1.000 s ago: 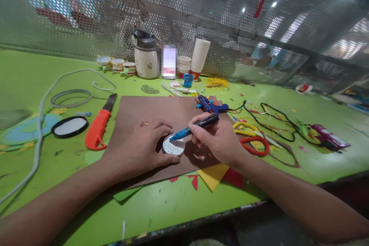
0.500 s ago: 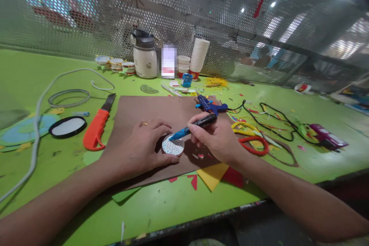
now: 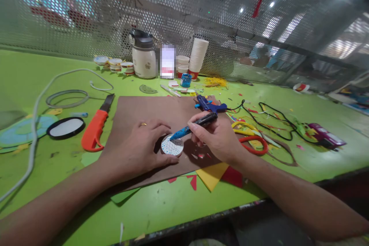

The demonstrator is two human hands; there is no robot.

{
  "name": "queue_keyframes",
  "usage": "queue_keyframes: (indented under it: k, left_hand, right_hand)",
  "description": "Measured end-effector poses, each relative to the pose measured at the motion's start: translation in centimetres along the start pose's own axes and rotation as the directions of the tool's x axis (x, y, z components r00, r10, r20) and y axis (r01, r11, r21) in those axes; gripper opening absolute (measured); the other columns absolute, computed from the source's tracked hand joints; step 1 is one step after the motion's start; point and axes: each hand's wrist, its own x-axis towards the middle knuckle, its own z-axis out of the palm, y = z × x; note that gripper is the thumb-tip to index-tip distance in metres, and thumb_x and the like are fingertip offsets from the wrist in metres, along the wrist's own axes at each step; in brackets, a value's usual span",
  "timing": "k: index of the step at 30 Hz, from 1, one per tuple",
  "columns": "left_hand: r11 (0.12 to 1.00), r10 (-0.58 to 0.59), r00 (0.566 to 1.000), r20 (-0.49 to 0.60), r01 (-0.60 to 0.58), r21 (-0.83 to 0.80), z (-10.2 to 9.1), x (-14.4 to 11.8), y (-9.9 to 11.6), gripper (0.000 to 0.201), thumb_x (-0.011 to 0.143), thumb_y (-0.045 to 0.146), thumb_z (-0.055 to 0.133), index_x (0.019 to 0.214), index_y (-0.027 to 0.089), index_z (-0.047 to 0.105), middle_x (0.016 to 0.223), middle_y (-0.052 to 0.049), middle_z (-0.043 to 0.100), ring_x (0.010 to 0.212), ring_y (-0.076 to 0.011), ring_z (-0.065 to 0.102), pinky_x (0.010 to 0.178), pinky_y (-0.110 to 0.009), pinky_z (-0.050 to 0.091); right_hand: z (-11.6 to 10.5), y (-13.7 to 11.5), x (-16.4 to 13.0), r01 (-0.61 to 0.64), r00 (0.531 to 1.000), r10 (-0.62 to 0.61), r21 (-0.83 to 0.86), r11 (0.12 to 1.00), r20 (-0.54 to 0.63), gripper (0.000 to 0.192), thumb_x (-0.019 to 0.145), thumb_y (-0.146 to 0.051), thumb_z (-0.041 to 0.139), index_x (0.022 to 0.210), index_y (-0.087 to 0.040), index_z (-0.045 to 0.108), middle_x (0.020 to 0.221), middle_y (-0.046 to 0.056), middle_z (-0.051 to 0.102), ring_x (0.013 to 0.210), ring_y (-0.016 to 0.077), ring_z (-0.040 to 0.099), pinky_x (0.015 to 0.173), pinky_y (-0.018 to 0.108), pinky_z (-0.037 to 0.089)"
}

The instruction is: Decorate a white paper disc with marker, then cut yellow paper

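A small round white disc (image 3: 172, 146), marked with dark crossing lines and blue dots, lies on a brown board (image 3: 150, 109). My left hand (image 3: 145, 144) curves around it from the left, thumb against its lower edge and fingers at its upper edge. A marker (image 3: 193, 127) with a blue front half and black rear end is pinched in my right hand (image 3: 216, 138). Its tip meets the upper part of the disc. Just behind my right hand lies a blue hot glue gun (image 3: 210, 104). Scissors (image 3: 253, 144) with red and yellow handles are at its right.
An orange-handled knife (image 3: 95, 128) and a black-rimmed round lid (image 3: 66, 127) lie to the left, near a white cable (image 3: 35, 123). Along the back stand a bottle (image 3: 144, 59), stacked paper cups (image 3: 198, 57) and a blue paint jar (image 3: 186, 80). Paper scraps (image 3: 209, 177) lie in front.
The view has shifted very slightly. The marker tip remains on the disc, with hardly any movement; both hands keep their hold.
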Motion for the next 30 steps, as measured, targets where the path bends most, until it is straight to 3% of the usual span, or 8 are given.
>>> queue_keyframes:
  k: [30]
  left_hand:
    - [1.0,-0.008,1.0,0.01,0.008,0.003,-0.08,0.17,0.14,0.057,0.073,0.059,0.071,0.113,0.02,0.067,0.125,-0.01,0.064,0.113,-0.0335,0.058,0.101,-0.053,0.04]
  right_hand:
    - [0.2,0.38,0.12,-0.021,0.999,0.019,-0.045,0.999,-0.027,0.016,0.088,-0.036,0.065,0.086,-0.021,0.061,0.058,-0.005,0.059,0.045,0.0099,0.054,0.043,0.021,0.045]
